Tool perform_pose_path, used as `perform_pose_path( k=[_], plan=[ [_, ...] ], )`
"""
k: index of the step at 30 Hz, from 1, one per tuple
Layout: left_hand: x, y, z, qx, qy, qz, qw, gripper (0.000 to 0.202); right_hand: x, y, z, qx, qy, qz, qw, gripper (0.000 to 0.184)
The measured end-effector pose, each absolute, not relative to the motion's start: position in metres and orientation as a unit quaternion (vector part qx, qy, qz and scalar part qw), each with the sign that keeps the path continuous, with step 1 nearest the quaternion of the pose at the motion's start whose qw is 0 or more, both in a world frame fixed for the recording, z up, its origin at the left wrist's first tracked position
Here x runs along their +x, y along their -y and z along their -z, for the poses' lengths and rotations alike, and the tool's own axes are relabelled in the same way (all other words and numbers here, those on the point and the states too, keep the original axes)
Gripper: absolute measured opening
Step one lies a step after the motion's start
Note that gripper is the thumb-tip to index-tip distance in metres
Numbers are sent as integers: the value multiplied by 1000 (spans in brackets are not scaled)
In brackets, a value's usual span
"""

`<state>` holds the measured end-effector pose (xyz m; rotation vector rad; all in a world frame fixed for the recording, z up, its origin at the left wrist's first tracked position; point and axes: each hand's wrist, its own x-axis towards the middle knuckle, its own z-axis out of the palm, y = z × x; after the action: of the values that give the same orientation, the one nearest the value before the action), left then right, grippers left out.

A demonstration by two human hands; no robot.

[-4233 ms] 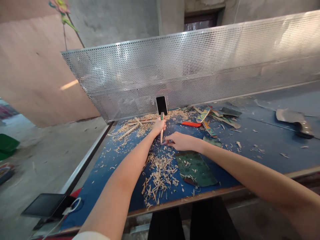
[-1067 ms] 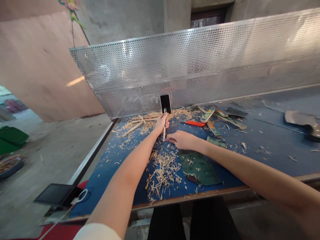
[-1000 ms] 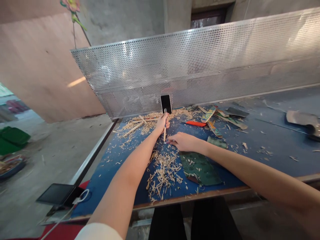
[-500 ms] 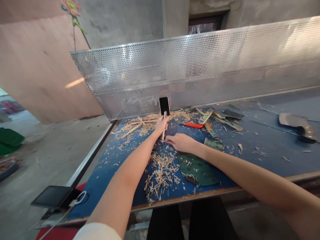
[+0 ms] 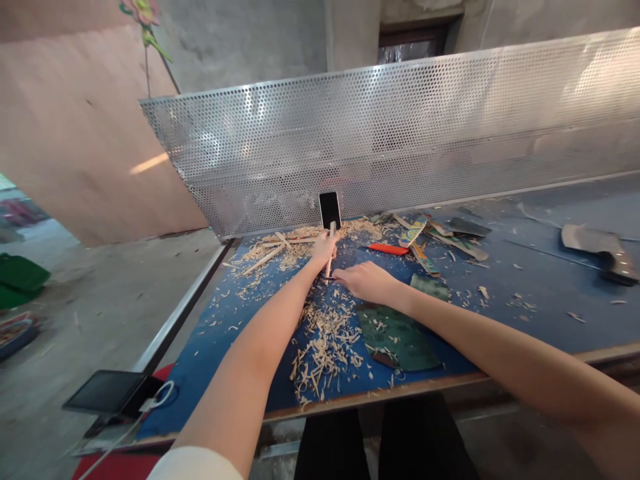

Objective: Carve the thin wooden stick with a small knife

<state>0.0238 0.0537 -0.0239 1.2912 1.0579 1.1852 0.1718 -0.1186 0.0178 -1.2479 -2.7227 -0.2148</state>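
My left hand [image 5: 325,249] is closed around a pale wooden stick [image 5: 333,231], whose top end sticks up past the fingers and whose lower end points toward me. Just to the right, my right hand [image 5: 369,283] is closed on a small knife [image 5: 329,279]. The knife's thin blade lies across the lower part of the stick, and its handle is hidden in my fingers. Curled wood shavings [image 5: 327,350] are heaped below my hands on the blue tabletop [image 5: 235,360]. A green cloth-like piece [image 5: 400,340] lies under my right forearm.
A phone [image 5: 330,209] leans on the perforated metal panel [image 5: 300,147] behind the stick. To the right lie a red-handled tool [image 5: 389,249], painted wood strips [image 5: 425,260] and a cleaver [image 5: 585,241]. More sticks [image 5: 265,260] lie left among shavings. A dark-screened device [image 5: 105,392] sits at the near left corner.
The blade and my right hand have shifted slightly up along the stick, away from its lower end. My left hand keeps its grip on the stick.
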Motion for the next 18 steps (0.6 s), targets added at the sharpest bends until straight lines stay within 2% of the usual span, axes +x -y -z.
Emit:
perform_pose_path(
  k=[4, 9, 18],
  plan=[
    [25, -54, 24, 543, -441, -495, 515, 41, 171, 118, -14, -399, 914, 59, 48, 28],
    [24, -56, 26, 543, -446, -491, 515, 39, 166, 120, -14, -393, 917, 58, 36, 40],
    [22, -52, 24, 557, -463, -493, 483, 30, 155, 124, -29, -441, 896, -20, 44, 36]
  ],
)
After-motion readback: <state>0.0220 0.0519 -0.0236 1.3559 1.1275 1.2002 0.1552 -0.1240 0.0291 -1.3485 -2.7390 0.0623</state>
